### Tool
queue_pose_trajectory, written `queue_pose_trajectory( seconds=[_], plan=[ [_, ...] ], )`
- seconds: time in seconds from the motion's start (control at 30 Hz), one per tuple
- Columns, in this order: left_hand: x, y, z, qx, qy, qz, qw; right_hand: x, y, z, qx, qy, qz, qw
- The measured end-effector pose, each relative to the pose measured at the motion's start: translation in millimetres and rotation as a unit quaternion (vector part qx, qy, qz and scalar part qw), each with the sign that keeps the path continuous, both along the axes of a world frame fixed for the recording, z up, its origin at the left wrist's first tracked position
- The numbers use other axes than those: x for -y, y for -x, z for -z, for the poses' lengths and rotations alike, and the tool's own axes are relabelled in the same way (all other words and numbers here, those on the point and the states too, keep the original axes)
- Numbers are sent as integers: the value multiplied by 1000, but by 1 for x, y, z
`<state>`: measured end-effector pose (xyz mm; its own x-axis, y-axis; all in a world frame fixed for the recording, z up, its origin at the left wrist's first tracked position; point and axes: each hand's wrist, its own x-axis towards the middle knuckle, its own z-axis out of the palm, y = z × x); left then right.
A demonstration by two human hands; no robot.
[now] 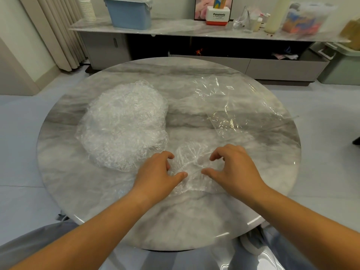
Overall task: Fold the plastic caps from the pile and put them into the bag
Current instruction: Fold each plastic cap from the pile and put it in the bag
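Observation:
A heap of crinkled clear plastic caps (124, 123) lies on the left half of the round marble table (194, 221). A flat clear plastic bag (241, 106) with a small white label lies at the right rear. One clear cap (191, 164) is spread on the table near me. My left hand (159, 174) grips its left side with curled fingers and thumb. My right hand (233, 168) grips its right side the same way. The cap's near edge bunches under both thumbs.
Behind the table runs a low sideboard (175, 30) carrying a blue lidded box (130, 14), stacked paper cups (87, 8), bottles and a Panasonic box (217, 16). A green bin (342, 63) stands on the floor at the right. My lap is below the table's near edge.

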<state>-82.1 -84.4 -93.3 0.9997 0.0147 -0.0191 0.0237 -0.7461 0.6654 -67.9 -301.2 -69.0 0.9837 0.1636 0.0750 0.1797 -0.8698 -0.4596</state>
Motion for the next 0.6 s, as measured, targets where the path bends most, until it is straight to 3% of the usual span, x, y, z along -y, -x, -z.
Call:
queue_pose_trajectory(
  seconds=[0.1,0.4,0.6],
  plan=[
    [2,0,1,2,-10,0,1000,-4,-13,-7,6,-47,-20,999],
    [-4,-6,1,-32,34,-2,999,-33,-49,-9,-121,-171,-1,978],
    [-6,-3,3,-18,39,10,999,-27,-43,-19,-120,-214,-31,969]
  ],
)
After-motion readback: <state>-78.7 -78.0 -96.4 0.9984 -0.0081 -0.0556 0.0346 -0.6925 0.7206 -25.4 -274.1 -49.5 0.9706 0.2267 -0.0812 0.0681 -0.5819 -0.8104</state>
